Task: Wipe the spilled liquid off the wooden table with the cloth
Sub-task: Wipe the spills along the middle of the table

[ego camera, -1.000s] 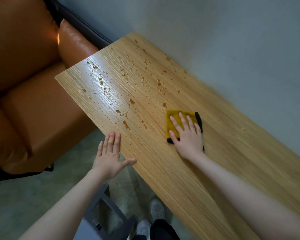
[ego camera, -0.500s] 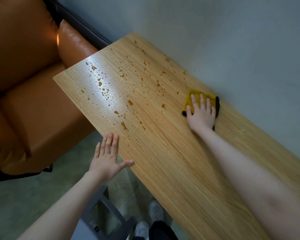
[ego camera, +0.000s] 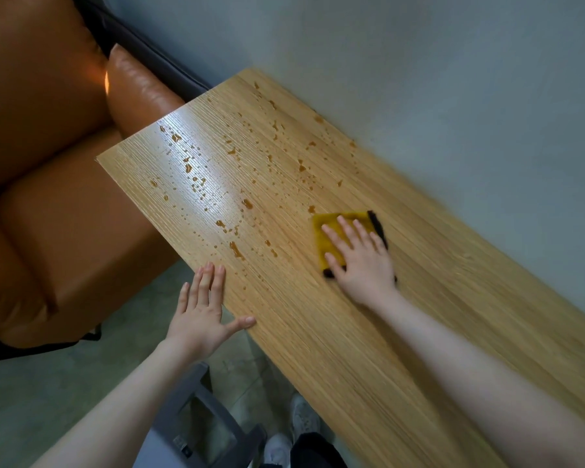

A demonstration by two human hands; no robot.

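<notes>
Yellow cloth (ego camera: 335, 231), black edge, flat under rt hand (ego camera: 362, 261).

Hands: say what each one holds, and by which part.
Nothing is gripped. The right hand presses flat on the middle of the cloth; the left hand rests open at the table edge.

text: none legible | labels: none | brands: none | numbers: none | signs: none
</notes>
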